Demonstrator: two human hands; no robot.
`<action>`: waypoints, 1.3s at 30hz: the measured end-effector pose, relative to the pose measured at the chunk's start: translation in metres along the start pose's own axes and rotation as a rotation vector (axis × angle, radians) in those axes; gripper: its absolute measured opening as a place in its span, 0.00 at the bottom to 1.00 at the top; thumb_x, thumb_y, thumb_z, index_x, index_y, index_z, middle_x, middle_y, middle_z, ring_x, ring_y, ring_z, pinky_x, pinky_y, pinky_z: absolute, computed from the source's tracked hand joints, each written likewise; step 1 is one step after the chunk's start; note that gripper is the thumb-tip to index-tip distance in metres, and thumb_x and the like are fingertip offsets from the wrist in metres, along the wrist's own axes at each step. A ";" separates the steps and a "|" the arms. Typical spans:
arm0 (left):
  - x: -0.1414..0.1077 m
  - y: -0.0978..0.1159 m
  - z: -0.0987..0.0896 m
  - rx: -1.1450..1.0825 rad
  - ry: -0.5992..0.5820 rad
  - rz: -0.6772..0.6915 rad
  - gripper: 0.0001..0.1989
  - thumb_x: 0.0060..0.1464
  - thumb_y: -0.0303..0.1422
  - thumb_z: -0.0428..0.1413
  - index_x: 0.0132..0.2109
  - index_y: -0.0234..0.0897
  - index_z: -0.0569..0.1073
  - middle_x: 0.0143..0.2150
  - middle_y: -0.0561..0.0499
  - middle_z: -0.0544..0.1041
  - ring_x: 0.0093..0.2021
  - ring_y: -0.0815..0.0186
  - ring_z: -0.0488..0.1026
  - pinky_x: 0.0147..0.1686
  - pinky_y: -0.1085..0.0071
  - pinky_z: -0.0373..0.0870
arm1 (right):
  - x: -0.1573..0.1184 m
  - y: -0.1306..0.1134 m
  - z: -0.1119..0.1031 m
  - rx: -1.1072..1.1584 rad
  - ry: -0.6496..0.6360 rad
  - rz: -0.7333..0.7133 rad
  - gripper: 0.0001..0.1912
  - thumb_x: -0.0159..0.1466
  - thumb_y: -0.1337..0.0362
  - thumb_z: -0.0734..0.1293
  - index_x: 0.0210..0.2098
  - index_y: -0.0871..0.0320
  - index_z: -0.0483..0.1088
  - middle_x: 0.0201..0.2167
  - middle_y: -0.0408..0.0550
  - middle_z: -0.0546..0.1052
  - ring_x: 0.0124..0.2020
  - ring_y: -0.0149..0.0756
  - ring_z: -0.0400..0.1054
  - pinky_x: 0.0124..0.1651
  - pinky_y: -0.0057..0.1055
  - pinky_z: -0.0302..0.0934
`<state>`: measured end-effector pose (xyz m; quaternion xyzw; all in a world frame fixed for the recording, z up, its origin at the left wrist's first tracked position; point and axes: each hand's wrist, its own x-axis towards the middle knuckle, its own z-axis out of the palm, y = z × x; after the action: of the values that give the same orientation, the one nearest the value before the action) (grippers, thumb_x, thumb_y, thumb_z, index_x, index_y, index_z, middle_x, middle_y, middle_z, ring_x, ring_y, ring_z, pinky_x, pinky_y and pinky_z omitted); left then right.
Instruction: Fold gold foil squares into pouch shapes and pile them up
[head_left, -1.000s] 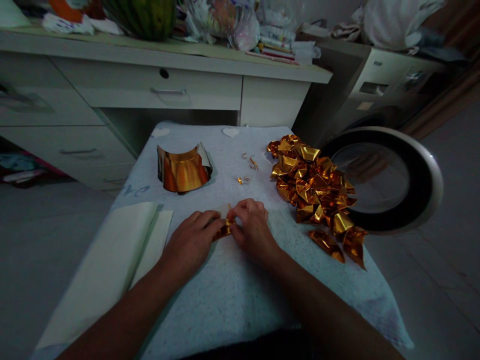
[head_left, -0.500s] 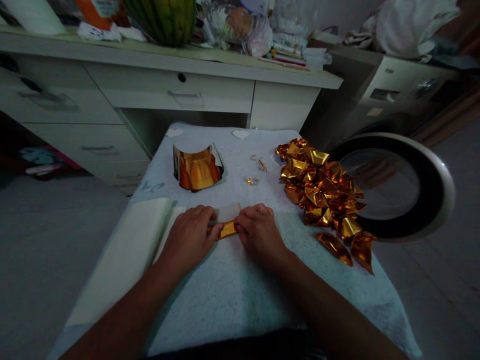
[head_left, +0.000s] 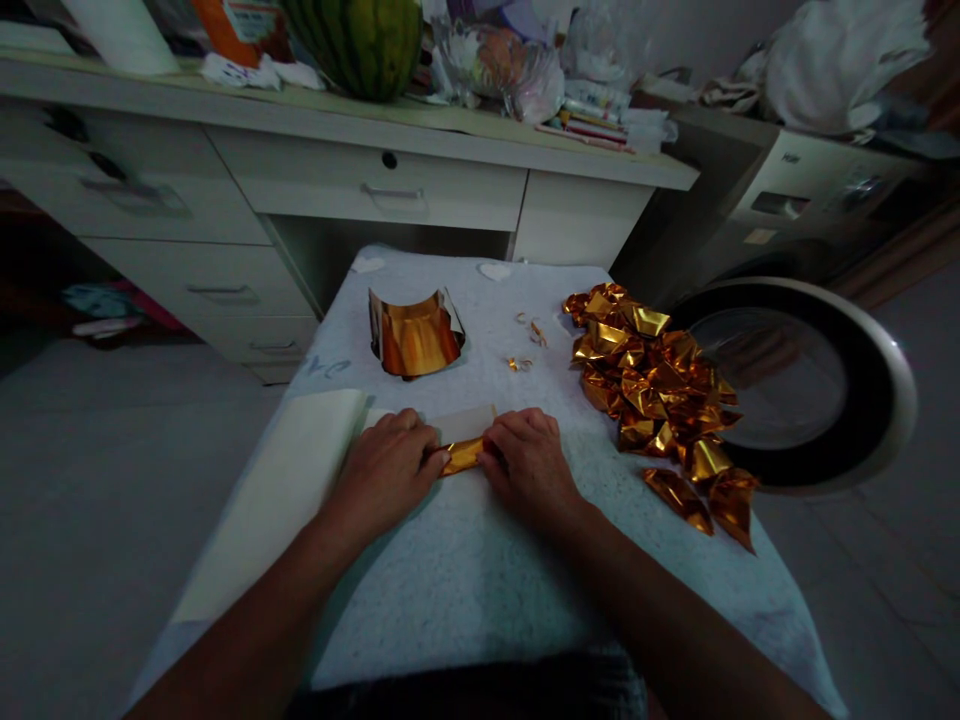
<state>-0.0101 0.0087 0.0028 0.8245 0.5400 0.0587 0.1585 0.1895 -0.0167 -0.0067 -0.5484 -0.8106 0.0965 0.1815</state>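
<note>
You have the narrow gold foil strip [head_left: 463, 457] at the centre of the frame, flat on the cloth-covered surface [head_left: 420, 590]. Your left hand [head_left: 390, 470] pinches its left end and your right hand [head_left: 529, 465] its right, each grip closed with thumb against fingers. Pale paper [head_left: 466, 424] lies just behind it. This looks like a folding or rolling step, calling for even pressure at both ends so the strip stays straight. Folded gold foil pieces [head_left: 660, 375] heap at right of centre; curved gold foil sheets [head_left: 420, 342] stand upper left of your hands, white sheets [head_left: 277, 500] lower left.
</note>
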 end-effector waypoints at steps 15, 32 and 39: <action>-0.002 0.000 0.000 -0.041 0.054 -0.027 0.02 0.56 0.31 0.54 0.37 0.38 0.68 0.36 0.47 0.74 0.38 0.58 0.71 0.37 0.64 0.65 | 0.016 -0.008 0.001 -0.165 -0.152 -0.068 0.05 0.66 0.66 0.65 0.37 0.58 0.73 0.37 0.51 0.72 0.40 0.42 0.61 0.43 0.37 0.55; -0.022 0.007 -0.011 0.204 0.111 0.046 0.12 0.57 0.22 0.45 0.40 0.35 0.72 0.38 0.43 0.75 0.40 0.53 0.71 0.40 0.58 0.67 | 0.020 -0.019 0.012 0.064 -0.118 0.046 0.05 0.64 0.68 0.65 0.39 0.58 0.73 0.39 0.49 0.71 0.41 0.39 0.62 0.46 0.34 0.56; -0.056 0.011 0.035 0.246 0.282 0.351 0.20 0.61 0.22 0.44 0.58 0.31 0.69 0.58 0.38 0.73 0.57 0.52 0.69 0.55 0.54 0.66 | 0.015 -0.020 0.018 -0.019 -0.086 0.082 0.05 0.65 0.64 0.65 0.40 0.55 0.72 0.41 0.48 0.72 0.44 0.43 0.62 0.46 0.40 0.53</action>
<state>-0.0137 -0.0530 -0.0222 0.9023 0.4086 0.1334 -0.0327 0.1600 -0.0095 -0.0132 -0.5781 -0.7954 0.1194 0.1372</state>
